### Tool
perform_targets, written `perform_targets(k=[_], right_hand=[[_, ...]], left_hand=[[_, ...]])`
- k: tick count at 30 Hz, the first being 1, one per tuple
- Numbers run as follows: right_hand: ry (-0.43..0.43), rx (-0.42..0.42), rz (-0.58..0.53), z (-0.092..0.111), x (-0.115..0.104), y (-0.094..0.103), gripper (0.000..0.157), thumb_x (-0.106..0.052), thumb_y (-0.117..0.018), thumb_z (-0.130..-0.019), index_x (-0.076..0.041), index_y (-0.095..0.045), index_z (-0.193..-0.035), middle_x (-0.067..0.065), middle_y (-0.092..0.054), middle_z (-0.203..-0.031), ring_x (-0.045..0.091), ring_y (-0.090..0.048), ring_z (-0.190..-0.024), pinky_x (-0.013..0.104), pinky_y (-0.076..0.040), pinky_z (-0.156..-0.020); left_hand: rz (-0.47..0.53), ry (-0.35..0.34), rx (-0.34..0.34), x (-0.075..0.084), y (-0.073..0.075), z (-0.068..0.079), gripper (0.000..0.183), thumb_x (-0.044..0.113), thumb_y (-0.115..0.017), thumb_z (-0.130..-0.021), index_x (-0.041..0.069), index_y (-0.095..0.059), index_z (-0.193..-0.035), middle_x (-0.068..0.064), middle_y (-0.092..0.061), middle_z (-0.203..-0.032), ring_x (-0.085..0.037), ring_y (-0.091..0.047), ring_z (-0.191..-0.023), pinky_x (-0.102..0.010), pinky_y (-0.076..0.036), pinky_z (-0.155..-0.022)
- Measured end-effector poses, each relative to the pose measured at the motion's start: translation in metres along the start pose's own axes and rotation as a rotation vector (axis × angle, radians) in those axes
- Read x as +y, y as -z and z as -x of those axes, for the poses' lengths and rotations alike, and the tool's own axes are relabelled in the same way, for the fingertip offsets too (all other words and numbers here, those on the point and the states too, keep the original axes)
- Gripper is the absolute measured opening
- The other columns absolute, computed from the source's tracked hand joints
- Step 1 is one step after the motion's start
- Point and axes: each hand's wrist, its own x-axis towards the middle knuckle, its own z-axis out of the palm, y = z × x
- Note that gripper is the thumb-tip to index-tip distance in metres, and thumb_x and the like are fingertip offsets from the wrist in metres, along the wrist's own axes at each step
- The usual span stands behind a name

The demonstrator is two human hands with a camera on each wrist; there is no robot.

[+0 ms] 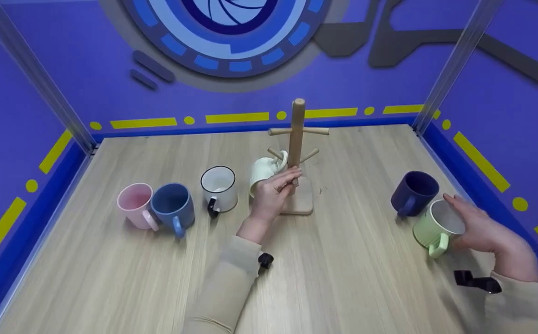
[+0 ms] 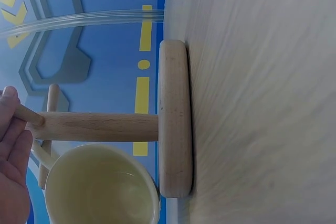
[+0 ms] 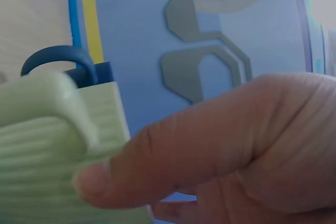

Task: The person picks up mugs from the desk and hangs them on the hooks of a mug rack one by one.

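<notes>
A wooden mug tree stands mid-table on its flat base. A cream mug hangs by its handle from a low peg on the left side. My left hand lies against the post just beside that mug with relaxed fingers; one fingertip touches a peg and grips nothing. At the right, my right hand holds a ribbed pale green mug on the table. The thumb presses on the green mug's side.
A navy mug stands right behind the green one. Left of the tree stand a white mug with a black rim, a blue mug and a pink mug. Purple walls and clear corner posts enclose the wooden table.
</notes>
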Motion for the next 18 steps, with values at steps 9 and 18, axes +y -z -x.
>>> perform_targets(k=[9,18], right_hand=[[-0.017,0.066,0.102,-0.012,0.004,-0.011,0.115,-0.008,-0.087,-0.064,0.011,-0.02,-0.155,0.046,-0.025,-0.148,0.066,-0.029,-0.129,0.082,-0.036,-0.098],[-0.054,0.108,0.086,-0.011,0.01,-0.011,0.108,-0.013,-0.088,-0.059,0.019,-0.026,-0.142,0.044,-0.038,-0.129,0.053,-0.046,-0.102,0.05,-0.05,-0.075]], left_hand=[[0.009,0.001,0.015,0.001,0.0,0.0,0.03,-0.006,-0.075,-0.087,0.002,-0.077,-0.116,-0.011,-0.076,-0.121,-0.024,-0.072,-0.117,-0.026,-0.057,-0.1],[0.028,0.02,0.014,0.001,-0.001,-0.001,0.028,-0.004,-0.075,-0.088,0.002,-0.077,-0.116,-0.011,-0.076,-0.121,-0.024,-0.072,-0.118,-0.024,-0.055,-0.102]])
